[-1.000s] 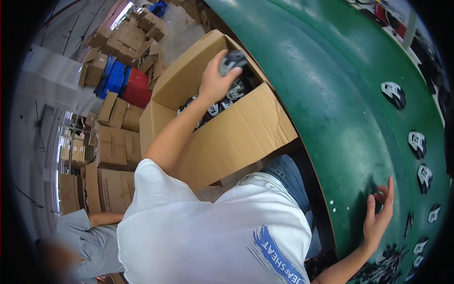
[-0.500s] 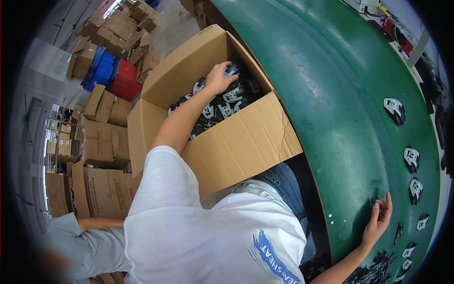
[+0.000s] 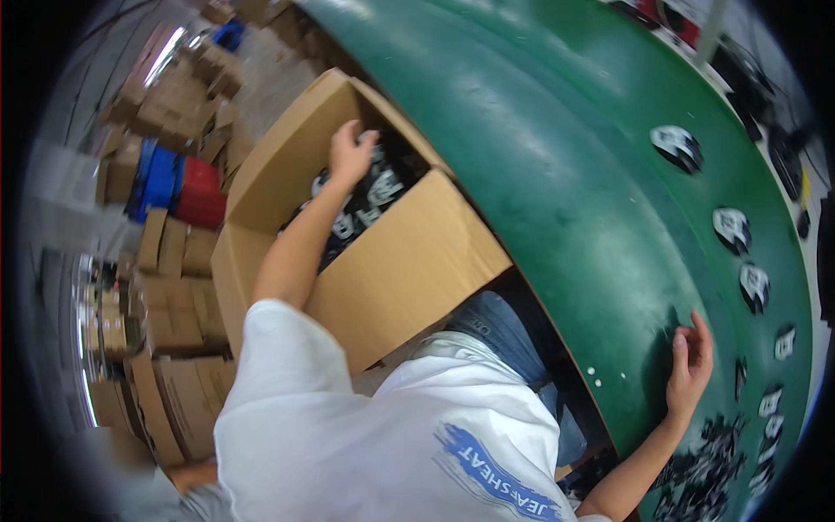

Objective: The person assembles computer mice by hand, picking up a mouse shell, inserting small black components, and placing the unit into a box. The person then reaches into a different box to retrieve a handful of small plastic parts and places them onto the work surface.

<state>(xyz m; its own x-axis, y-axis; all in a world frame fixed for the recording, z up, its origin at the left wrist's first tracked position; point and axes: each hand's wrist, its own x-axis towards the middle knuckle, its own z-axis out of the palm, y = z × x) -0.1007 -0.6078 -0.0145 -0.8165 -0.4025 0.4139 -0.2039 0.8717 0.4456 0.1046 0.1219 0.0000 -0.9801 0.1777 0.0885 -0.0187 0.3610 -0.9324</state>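
My left hand (image 3: 350,158) is inside the open cardboard box (image 3: 409,265), just above a heap of black-and-white molded plastic parts (image 3: 344,228). Its thumb and fingers are spread, and I see no part held between them, though the picture is slightly blurred. Over the green tabletop (image 3: 557,204) at the right, my right hand (image 3: 690,370) hovers with fingers loosely parted and nothing in it. To its right, similar black-and-white parts lie in a curved row, among them one plastic part (image 3: 754,287).
A pile of small black pieces (image 3: 709,470) lies on the table at the lower right. Stacked cartons (image 3: 170,309), a blue crate (image 3: 156,178) and a red crate (image 3: 200,191) stand at the left. Another person's arm (image 3: 193,474) shows at the lower left.
My left hand has come up off the part it was touching in the box, its fingers now apart. The whole view has shifted and turned a little; my right hand stays over the table.
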